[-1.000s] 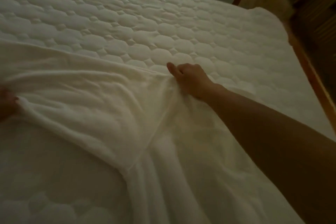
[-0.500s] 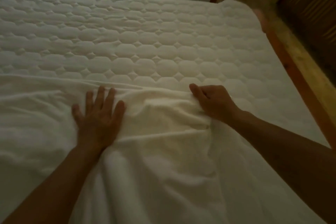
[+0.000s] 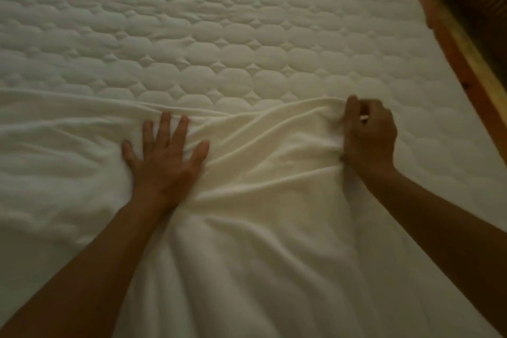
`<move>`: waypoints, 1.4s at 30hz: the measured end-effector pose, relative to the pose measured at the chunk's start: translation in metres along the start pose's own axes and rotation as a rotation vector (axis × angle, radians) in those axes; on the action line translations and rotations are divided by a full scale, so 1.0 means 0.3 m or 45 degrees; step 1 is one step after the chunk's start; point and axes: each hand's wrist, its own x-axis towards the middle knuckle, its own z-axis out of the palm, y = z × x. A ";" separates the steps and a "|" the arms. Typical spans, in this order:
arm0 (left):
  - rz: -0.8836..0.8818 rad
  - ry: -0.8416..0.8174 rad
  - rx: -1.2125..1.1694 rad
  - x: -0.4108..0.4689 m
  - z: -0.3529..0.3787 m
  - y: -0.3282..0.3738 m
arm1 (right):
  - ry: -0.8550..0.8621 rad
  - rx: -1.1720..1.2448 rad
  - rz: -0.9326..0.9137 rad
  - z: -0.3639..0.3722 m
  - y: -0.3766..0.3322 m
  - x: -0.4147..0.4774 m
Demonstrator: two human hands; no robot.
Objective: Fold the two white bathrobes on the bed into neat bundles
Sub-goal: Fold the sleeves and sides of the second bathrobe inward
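Head view, cloth: we see one soft white fleece bathrobe (image 3: pixel 269 200) spread over the white quilted mattress of the bed (image 3: pixel 219 35), its far edge running across the middle of the frame; we cannot pick out a second robe here.
Head view, left hand: our left hand (image 3: pixel 164 156) lies palm down on the robe near its far edge, fingers (image 3: pixel 164 126) spread apart and flat, gripping nothing.
Head view, right hand: our right hand (image 3: pixel 367 137) sits at the robe's far right corner, fingers curled together and clamped on a bunch of the cloth.
Head view, surroundings: an orange-brown wooden bed frame (image 3: pixel 466 63) runs down the right side.
Step in hand: we judge this to be the laying-out and smoothing before the first fold; wrinkles run between the two hands.
Next move: we think it calls for drawing the pinched corner taut while the flat hand pins the cloth, then folding that side inward.
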 end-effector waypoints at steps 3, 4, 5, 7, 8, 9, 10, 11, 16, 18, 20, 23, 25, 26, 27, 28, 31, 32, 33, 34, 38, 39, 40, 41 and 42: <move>0.005 -0.017 0.022 0.005 0.000 0.002 | -0.381 -0.091 0.154 -0.049 -0.010 -0.096; 0.005 -0.021 0.025 0.004 -0.001 0.000 | -0.447 -0.091 0.171 -0.060 -0.019 -0.095; 0.005 -0.023 0.019 0.002 -0.002 -0.001 | -0.463 -0.090 0.166 -0.069 -0.028 -0.074; 0.007 -0.027 -0.001 0.003 -0.004 -0.002 | -0.355 -0.192 0.057 -0.088 -0.042 -0.003; 0.011 -0.032 -0.008 0.008 -0.003 -0.001 | -0.287 -0.246 -0.026 -0.093 -0.047 0.027; 0.007 -0.039 -0.009 0.012 -0.005 -0.003 | -0.242 -0.274 -0.071 -0.092 -0.054 0.044; -0.002 -0.046 -0.009 0.014 -0.007 -0.005 | -0.226 -0.269 -0.054 -0.080 -0.056 0.045; -0.010 -0.051 -0.014 0.018 -0.009 -0.006 | -0.230 -0.240 0.035 -0.067 -0.064 0.030; -0.020 -0.136 -0.044 0.028 -0.029 0.003 | -0.343 -0.179 0.403 -0.074 -0.037 -0.215; -0.008 -0.217 -0.071 0.026 -0.066 -0.003 | -0.505 -0.246 0.288 -0.100 -0.026 -0.307; 0.058 -0.248 -0.027 0.001 -0.093 -0.022 | -0.561 -0.318 0.216 -0.125 -0.012 -0.333; 0.119 -0.175 0.129 -0.080 -0.093 -0.052 | -0.329 -0.296 0.238 -0.168 0.000 -0.278; 0.091 -0.132 0.148 -0.131 -0.086 -0.063 | -0.296 -0.267 0.292 -0.190 0.000 -0.295; 0.078 -0.132 0.143 -0.155 -0.089 -0.065 | -0.360 -0.283 0.271 -0.201 -0.006 -0.339; 0.072 -0.153 0.128 -0.184 -0.092 -0.065 | -0.440 -0.292 0.242 -0.219 -0.005 -0.405; 0.074 -0.181 0.107 -0.220 -0.098 -0.062 | -0.509 -0.277 0.221 -0.241 -0.005 -0.482; 0.085 -0.215 0.049 -0.402 -0.095 -0.062 | -0.546 -0.184 0.179 -0.323 0.024 -0.719; 0.084 -0.211 -0.007 -0.489 -0.088 -0.064 | -0.524 -0.184 0.165 -0.351 0.046 -0.785; 0.071 -0.204 -0.073 -0.578 -0.082 -0.068 | -0.507 -0.190 0.156 -0.374 0.066 -0.836; 0.053 -0.198 -0.118 -0.666 -0.076 -0.076 | -0.485 -0.197 0.161 -0.398 0.083 -0.877; -0.017 -0.215 -0.117 -0.859 -0.061 -0.131 | -0.461 -0.255 0.192 -0.481 0.098 -0.950; -0.023 -0.233 -0.110 -0.877 -0.067 -0.137 | -0.480 -0.212 0.213 -0.507 0.097 -0.975; -0.025 -0.245 -0.105 -0.889 -0.072 -0.137 | -0.498 -0.153 0.236 -0.534 0.098 -1.010; -0.030 -0.257 -0.109 -0.894 -0.079 -0.129 | -0.520 -0.105 0.253 -0.564 0.090 -1.049; -0.046 -0.272 -0.117 -0.922 -0.088 -0.117 | -0.554 -0.082 0.261 -0.605 0.089 -1.110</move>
